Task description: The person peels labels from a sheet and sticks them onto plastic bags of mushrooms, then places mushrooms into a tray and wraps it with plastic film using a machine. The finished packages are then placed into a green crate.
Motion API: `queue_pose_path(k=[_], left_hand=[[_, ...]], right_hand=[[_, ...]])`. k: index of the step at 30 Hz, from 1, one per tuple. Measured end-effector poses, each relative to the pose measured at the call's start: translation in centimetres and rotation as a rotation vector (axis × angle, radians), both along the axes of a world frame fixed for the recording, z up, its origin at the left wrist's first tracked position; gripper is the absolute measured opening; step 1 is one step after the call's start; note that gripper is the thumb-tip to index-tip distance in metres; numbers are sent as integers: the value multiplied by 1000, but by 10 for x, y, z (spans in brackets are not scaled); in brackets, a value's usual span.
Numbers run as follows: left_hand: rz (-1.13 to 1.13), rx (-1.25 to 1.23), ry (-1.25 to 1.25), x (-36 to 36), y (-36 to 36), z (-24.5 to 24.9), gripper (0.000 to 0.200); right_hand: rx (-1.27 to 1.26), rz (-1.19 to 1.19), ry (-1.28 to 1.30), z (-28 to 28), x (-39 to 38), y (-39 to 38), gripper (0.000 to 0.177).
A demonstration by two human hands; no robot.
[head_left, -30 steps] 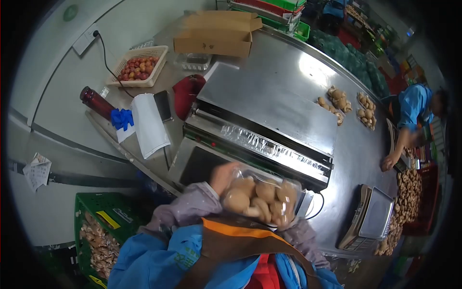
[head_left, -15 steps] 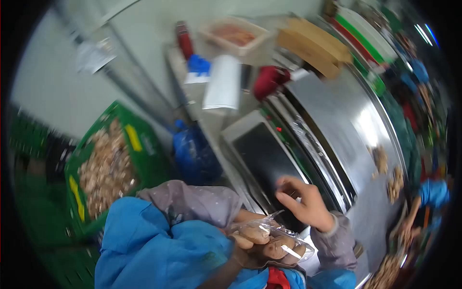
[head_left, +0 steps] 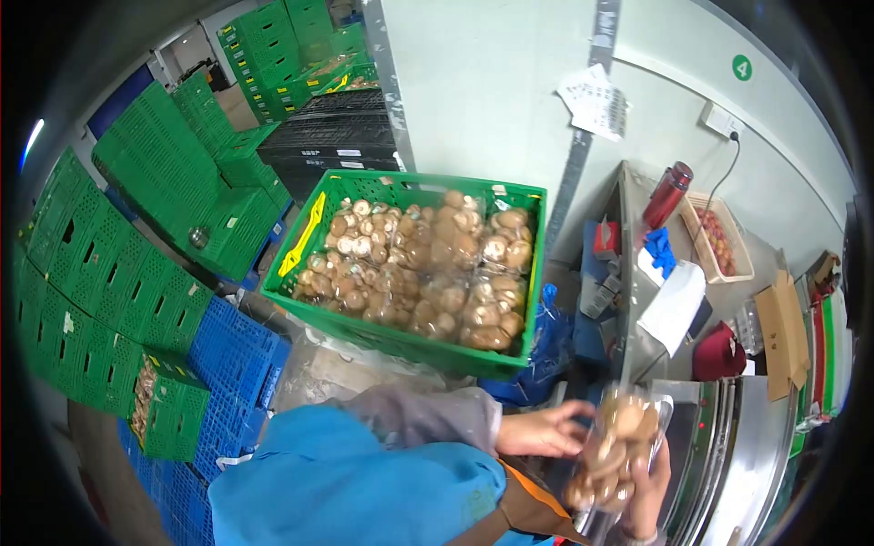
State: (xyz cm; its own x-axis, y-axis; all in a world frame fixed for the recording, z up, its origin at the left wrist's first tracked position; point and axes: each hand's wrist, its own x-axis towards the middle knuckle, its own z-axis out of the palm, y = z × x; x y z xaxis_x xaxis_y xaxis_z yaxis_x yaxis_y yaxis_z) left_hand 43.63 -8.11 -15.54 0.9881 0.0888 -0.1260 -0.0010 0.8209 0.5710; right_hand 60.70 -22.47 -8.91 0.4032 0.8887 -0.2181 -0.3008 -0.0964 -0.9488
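A clear-wrapped tray of brown mushrooms (head_left: 612, 453) is held upright over the right side of the work area. My right hand (head_left: 648, 487) grips it from the right and below, thumb across the front of the wrap. Just left of the pack, my left hand (head_left: 543, 430) has its fingers apart, fingertips right at the pack's edge. A large green crate (head_left: 401, 341) in front of me holds many similar wrapped mushroom packs (head_left: 437, 246).
A metal counter (head_left: 642, 250) on the right carries a red flask (head_left: 668, 194), a blue glove (head_left: 658, 252), a white sheet (head_left: 675, 308) and a cardboard box (head_left: 780, 332). Steel wrapping equipment (head_left: 728, 455) stands below. Stacked green crates (head_left: 105, 300) and blue pallets (head_left: 232, 355) fill the left.
My view has swung left toward the green crate. My right hand, raised and open before, now grips the mushroom pack; my left hand has loosened beside it.
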Motion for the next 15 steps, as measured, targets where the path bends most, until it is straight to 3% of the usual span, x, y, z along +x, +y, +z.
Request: queue_pose_path(k=[2,3,4,5,6,7,8,9,10,12,14,15], left_hand=[[367,267,49,-31,34,19,87],[568,469,303,-49,51,44,82],[888,662,244,-61,75,28,70],[932,614,283,-89,97,57,54],[728,613,252,-123,135,57,46],[768,813,280,-145,168,38,35],[724,726,469,-176,195,17,33],[868,561,375,-192,210,-6,32],[846,553,374,-201,217,-17,32],[823,499,500,-212,227,-33,36],[759,915,727,-198,224,-67,34],[669,893,785,-192,224,-110,43]], right_hand=[[40,84,-81,-10,-37,65,68],[83,163,-141,-13,-66,97,67],[126,239,-202,-18,-94,130,66],[159,305,-242,-29,-114,165,66],[191,367,-279,-39,-127,196,66],[164,437,-627,-38,-133,222,67],[126,508,-975,-39,-138,243,68],[180,478,-1170,-48,-143,260,70],[232,454,-1367,-61,-148,272,71],[133,464,-1465,-92,-151,283,75],[-28,513,-1508,-122,-151,282,75],[10,486,-1454,-127,-150,281,71]])
